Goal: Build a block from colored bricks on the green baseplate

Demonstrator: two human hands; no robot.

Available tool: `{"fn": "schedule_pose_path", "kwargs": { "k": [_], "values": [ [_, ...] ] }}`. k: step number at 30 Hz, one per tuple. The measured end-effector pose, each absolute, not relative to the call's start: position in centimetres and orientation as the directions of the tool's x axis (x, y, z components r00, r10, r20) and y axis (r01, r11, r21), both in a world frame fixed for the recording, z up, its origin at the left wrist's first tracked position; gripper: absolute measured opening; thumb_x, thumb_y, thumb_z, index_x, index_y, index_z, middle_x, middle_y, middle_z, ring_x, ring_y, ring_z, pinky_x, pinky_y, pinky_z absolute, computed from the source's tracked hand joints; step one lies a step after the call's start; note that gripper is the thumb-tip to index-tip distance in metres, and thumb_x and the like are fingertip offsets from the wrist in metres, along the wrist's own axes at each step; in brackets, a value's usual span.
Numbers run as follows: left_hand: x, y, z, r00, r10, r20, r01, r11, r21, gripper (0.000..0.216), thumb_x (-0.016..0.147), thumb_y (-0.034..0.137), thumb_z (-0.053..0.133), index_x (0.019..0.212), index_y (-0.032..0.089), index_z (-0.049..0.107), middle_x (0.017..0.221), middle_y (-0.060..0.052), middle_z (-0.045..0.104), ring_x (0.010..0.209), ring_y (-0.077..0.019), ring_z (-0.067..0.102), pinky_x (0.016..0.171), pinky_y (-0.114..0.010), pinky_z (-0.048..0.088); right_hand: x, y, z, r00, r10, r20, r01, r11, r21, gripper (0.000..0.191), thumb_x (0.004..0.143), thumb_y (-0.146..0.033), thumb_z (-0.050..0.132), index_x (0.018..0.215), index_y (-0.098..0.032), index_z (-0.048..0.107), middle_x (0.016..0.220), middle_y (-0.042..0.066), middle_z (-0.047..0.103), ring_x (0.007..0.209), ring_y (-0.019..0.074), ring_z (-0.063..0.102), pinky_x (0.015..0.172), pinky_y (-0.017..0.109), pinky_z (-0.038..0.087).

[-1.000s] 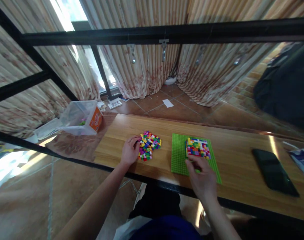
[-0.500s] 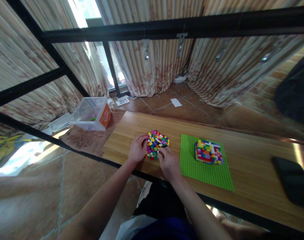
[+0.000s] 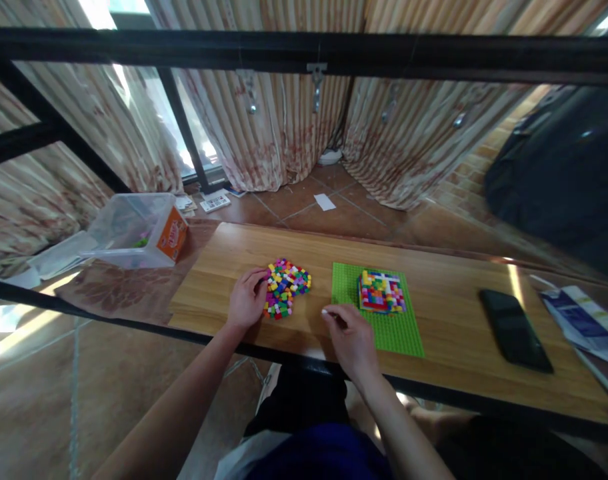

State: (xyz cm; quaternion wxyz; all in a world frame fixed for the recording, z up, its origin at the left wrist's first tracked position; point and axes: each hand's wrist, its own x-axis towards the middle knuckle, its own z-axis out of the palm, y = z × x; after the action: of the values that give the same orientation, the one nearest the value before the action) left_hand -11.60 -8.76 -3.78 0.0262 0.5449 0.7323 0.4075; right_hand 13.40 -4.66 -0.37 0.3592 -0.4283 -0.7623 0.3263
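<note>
A loose pile of small multicoloured toy bricks (image 3: 283,288) lies on the wooden table. My left hand (image 3: 247,298) rests at the left edge of this pile, its fingers loosely curved and the thumb apart from them. Between pile and baseplate is my right hand (image 3: 351,337), with a tiny white brick (image 3: 325,311) pinched at its fingertips. The green studded baseplate (image 3: 399,337) lies partly behind that hand. On it stands a low block built of many coloured bricks (image 3: 381,292).
A black phone (image 3: 515,330) lies on the table (image 3: 449,287) to the right, with a white and blue packet (image 3: 587,320) beyond it. Left of the table is a clear plastic bin (image 3: 134,230) with an orange label. A black metal bar (image 3: 284,50) crosses the upper view.
My right hand has left the pile and moved right towards the baseplate, a white brick now showing in its fingertips. My left hand stays by the pile. The view has turned right.
</note>
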Motion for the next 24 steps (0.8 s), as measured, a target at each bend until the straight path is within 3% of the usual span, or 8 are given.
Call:
{"fn": "schedule_pose_path", "kwargs": {
  "k": [7, 15, 18, 24],
  "values": [
    [-11.7, -8.7, -3.8, -0.395, 0.823, 0.409, 0.783, 0.068, 0.618, 0.025, 0.091, 0.027, 0.05, 0.105, 0.02, 0.069, 0.116, -0.009, 0.068, 0.112, -0.0232, 0.063, 0.104, -0.042, 0.049, 22.0, -1.9, -0.4, -0.105, 0.937, 0.333, 0.609, 0.326, -0.724, 0.024, 0.088, -0.041, 0.06, 0.086, -0.022, 0.073, 0.089, 0.006, 0.069, 0.069, 0.016, 0.062, 0.064, 0.03, 0.051],
    [-11.8, -8.6, -3.7, -0.388, 0.823, 0.414, 0.782, 0.056, 0.621, 0.025, 0.091, 0.028, 0.051, 0.105, 0.019, 0.069, 0.116, -0.01, 0.069, 0.112, -0.0242, 0.063, 0.104, -0.043, 0.049, 23.4, 0.3, -0.9, -0.083, 0.905, 0.418, 0.707, 0.349, -0.615, 0.03, 0.089, -0.042, 0.057, 0.09, -0.019, 0.075, 0.093, 0.008, 0.064, 0.078, 0.019, 0.062, 0.065, 0.033, 0.051],
    [-11.9, -8.6, -3.8, -0.386, 0.826, 0.41, 0.78, 0.055, 0.624, 0.026, 0.091, 0.029, 0.051, 0.106, 0.019, 0.069, 0.116, -0.009, 0.069, 0.112, -0.0241, 0.063, 0.104, -0.043, 0.049, 23.1, 0.3, -1.0, -0.066, 0.909, 0.411, 0.69, 0.34, -0.639, 0.027, 0.088, -0.04, 0.058, 0.091, -0.019, 0.075, 0.095, 0.008, 0.064, 0.08, 0.0192, 0.062, 0.066, 0.033, 0.052],
    [-12.0, -8.5, -3.9, -0.382, 0.826, 0.415, 0.793, 0.063, 0.606, 0.027, 0.091, 0.03, 0.05, 0.106, 0.018, 0.069, 0.117, -0.01, 0.069, 0.112, -0.0245, 0.063, 0.103, -0.043, 0.049, 22.8, 0.5, -0.9, 0.031, 0.955, 0.296, 0.536, 0.234, -0.811, 0.025, 0.081, -0.041, 0.065, 0.085, -0.019, 0.075, 0.096, 0.008, 0.064, 0.075, 0.0173, 0.062, 0.064, 0.031, 0.053]
  ]
}}
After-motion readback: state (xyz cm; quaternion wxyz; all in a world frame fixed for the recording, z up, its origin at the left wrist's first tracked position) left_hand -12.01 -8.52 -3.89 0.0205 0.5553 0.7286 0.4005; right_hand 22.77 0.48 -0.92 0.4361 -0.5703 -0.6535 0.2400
